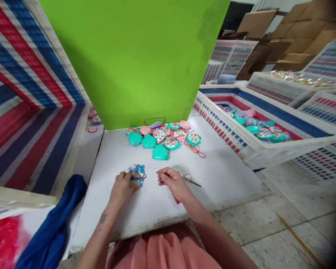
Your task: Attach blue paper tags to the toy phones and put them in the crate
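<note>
My left hand (123, 188) is at a small loose stack of blue-and-white printed cards (140, 170), its thumb and fingers closed on the edge of a card. To the right, my right hand (172, 182) hovers just over the white tabletop with thumb and fingertips pinched together. Whether anything is between those fingertips I cannot make out. A red item (176, 200) lies partly hidden under my right wrist. Beside that hand lies a thin dark stick (195, 183) with pale string near it. Beyond both hands is a pile of turquoise, pink and purple animal-shaped toys (160, 152) with coloured dots.
A tall green panel (140, 67) stands behind the toys. An orange cord loop (197, 151) lies at their right. A white crate (226, 130) holding more toys is on the right, a striped-lined crate (47, 196) on the left. Blue cloth (58, 220) hangs at lower left.
</note>
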Demonstrator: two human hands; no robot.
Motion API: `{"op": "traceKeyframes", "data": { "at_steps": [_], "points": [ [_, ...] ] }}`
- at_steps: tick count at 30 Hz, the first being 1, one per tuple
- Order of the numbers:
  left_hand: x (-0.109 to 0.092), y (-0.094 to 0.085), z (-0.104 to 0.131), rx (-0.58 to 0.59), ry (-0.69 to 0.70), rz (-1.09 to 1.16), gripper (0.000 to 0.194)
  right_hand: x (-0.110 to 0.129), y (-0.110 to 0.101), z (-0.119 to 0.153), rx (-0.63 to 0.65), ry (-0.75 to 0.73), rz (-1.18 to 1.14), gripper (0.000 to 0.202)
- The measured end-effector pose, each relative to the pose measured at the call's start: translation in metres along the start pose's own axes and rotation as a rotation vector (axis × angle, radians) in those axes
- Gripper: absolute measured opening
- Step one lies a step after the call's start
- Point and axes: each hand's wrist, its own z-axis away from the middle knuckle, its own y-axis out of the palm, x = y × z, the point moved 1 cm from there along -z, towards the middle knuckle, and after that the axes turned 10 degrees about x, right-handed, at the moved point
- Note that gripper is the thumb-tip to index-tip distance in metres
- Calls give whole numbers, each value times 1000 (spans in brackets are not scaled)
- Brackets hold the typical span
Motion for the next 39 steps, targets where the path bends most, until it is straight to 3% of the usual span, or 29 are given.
{"op": "traceKeyframes", "data": {
  "at_steps": [4, 9, 14, 18, 25, 33, 39],
  "points": [
    [-3, -3, 1, -13, -17, 86, 28, -2, 3, 1, 35, -11, 251, 18],
    [3, -5, 7, -13, -35, 366, 17, -5, 10, -1, 36, 6, 278, 14],
    [13, 0, 8, -18, -103, 740, 26, -3, 18, -4, 50, -1, 285, 13],
    [10, -5, 8, -6, -83, 949, 35, -1, 26, -8, 39, -60, 367, 12],
    [-3, -18, 15, 17, -20, 1074, 36, -15, 38, -23, 134, -16, 292, 10],
    [9, -16, 18, -99, -41, 1095, 48, -27, 36, -28, 62, 15, 435, 8],
    [5, -25, 26, -89, -63, 1059, 41, -3, 45, -21, -12, -248, 762, 8]
  ]
}}
